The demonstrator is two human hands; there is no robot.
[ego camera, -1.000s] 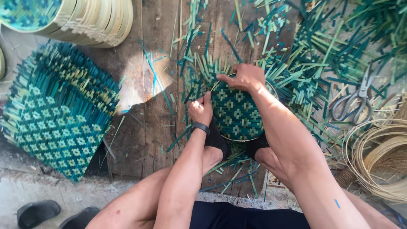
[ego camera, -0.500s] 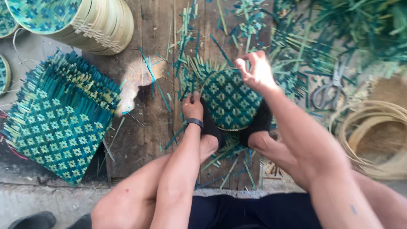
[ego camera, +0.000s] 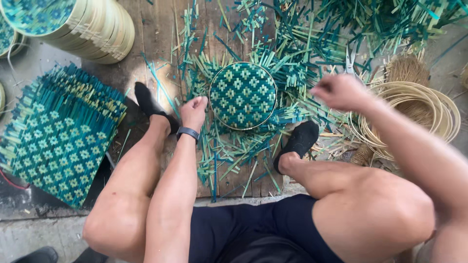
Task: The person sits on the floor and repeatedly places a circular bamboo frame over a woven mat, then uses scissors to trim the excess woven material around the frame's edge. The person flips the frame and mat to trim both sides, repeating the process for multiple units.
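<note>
Wooden boards (ego camera: 161, 44) carry your round woven tray (ego camera: 243, 95) mid-floor, your left hand (ego camera: 194, 111) fisted empty beside it as a brace, your blurred right hand (ego camera: 340, 91) closed above the cane hoops (ego camera: 441, 104).

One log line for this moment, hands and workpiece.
left hand: fist beside round woven tray | right hand: raised over cane hoops, closed, contents unclear | tray: on plank floor

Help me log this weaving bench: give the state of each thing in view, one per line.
round woven tray: lying flat, hoop fitted, strip ends sticking out.
left hand: closed, empty, beside the tray.
right hand: lifted, blurred, grip unclear.
square woven mats: stacked, untrimmed.
rattan hoops: coiled, loose.
finished trays: stacked.
</note>
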